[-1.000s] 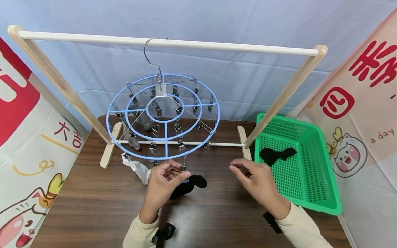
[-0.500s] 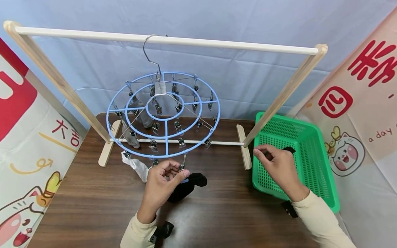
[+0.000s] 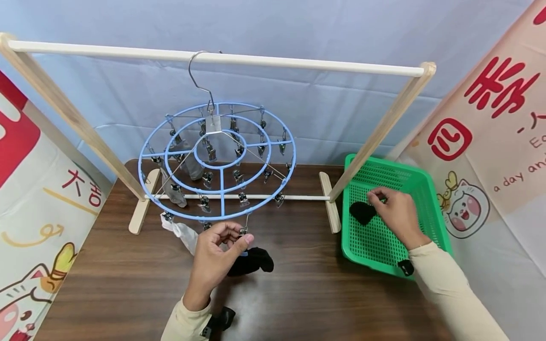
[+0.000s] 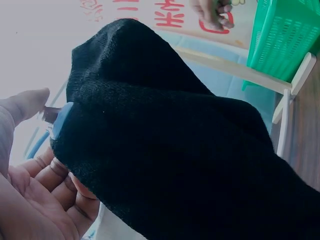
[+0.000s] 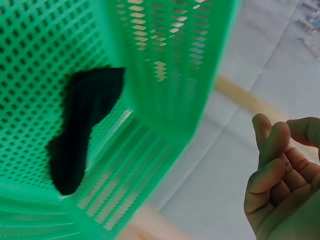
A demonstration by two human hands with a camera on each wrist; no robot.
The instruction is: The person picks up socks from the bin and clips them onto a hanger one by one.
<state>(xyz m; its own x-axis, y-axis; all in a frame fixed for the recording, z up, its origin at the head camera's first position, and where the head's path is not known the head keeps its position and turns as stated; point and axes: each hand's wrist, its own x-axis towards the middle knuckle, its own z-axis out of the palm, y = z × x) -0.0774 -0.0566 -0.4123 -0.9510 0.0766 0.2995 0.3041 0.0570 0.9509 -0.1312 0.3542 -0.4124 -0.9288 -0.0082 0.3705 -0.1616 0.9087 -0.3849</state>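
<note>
In the head view my left hand (image 3: 217,258) is at the near edge of the blue round sock hanger (image 3: 222,192), thumb and fingers about a small metal clip (image 3: 243,231). A black sock (image 3: 256,260) hangs from that clip. In the left wrist view the same sock (image 4: 160,140) fills the middle, its edge in the clip's blue tip (image 4: 61,120). My right hand (image 3: 396,213) hovers over the green basket (image 3: 347,237), fingers loosely bent and holding nothing. Another black sock (image 5: 85,125) lies inside the basket, partly hidden behind that hand in the head view.
A wooden rack (image 3: 298,65) carries the hanger by its metal hook (image 3: 192,71). Grey socks (image 3: 192,166) and a white sock (image 3: 181,232) hang on the hanger's left side. The rack's right foot (image 3: 329,203) stands beside the basket.
My right hand has moved right, from the area left of the basket to over it. The left hand stays at the clip with the black sock. The head view has shifted slightly.
</note>
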